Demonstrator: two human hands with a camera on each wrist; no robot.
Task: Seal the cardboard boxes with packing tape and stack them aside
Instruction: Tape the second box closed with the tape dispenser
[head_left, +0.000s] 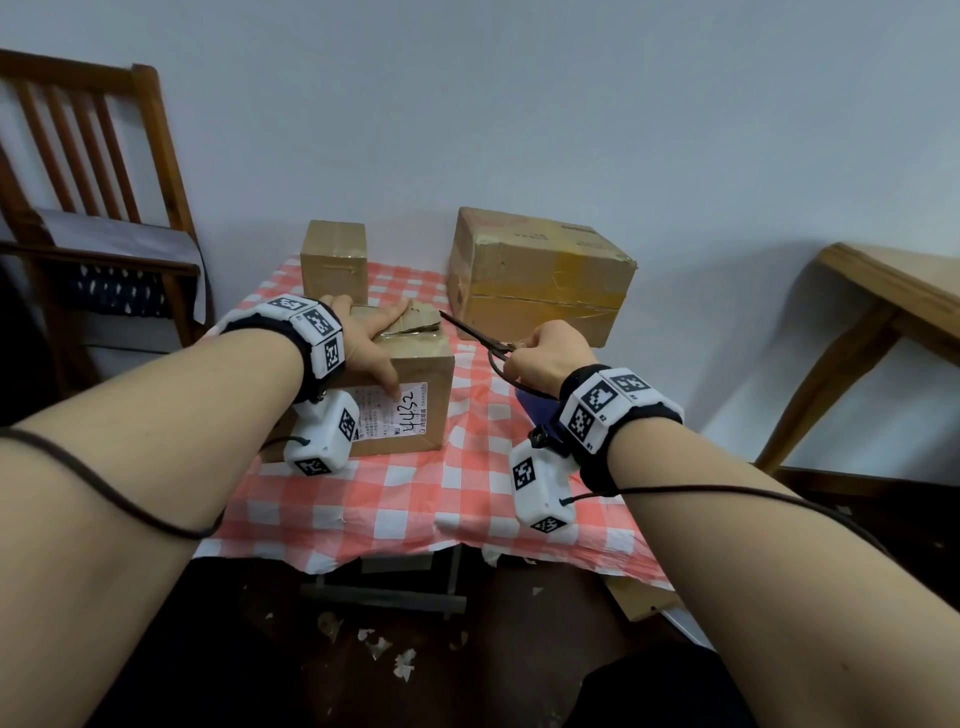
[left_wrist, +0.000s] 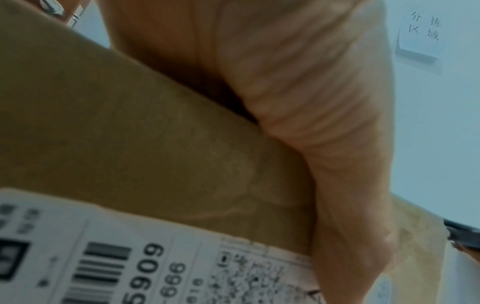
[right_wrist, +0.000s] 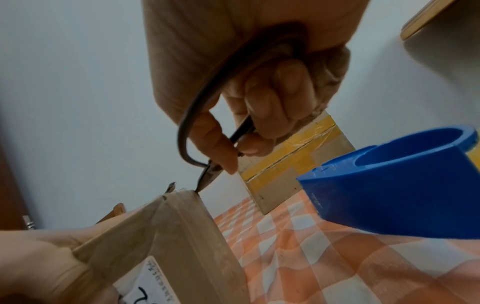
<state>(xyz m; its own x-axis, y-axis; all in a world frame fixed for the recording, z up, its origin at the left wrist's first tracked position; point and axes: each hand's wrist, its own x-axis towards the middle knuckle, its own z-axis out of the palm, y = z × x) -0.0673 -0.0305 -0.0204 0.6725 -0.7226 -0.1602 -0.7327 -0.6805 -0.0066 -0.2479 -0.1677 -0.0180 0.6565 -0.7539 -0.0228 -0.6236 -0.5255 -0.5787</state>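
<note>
A cardboard box (head_left: 421, 374) with a white shipping label (head_left: 384, 415) stands mid-table on the checked cloth. My left hand (head_left: 369, 338) lies flat on its top flaps, thumb (left_wrist: 337, 185) stretched down the front face onto the label (left_wrist: 130, 257). My right hand (head_left: 545, 358) grips black scissors (head_left: 472, 332) by the handle loop (right_wrist: 197, 127). Their blades are slightly parted at the box's top right corner (right_wrist: 182, 193), where clear tape covers the edge. A blue tape dispenser (right_wrist: 389, 185) lies on the cloth under my right wrist.
Two more cardboard boxes stand at the back against the wall: a small one (head_left: 335, 260) and a large one (head_left: 540, 275) with yellow tape. A wooden chair (head_left: 93, 208) is at the left, a wooden table (head_left: 893, 296) at the right. Paper scraps litter the floor.
</note>
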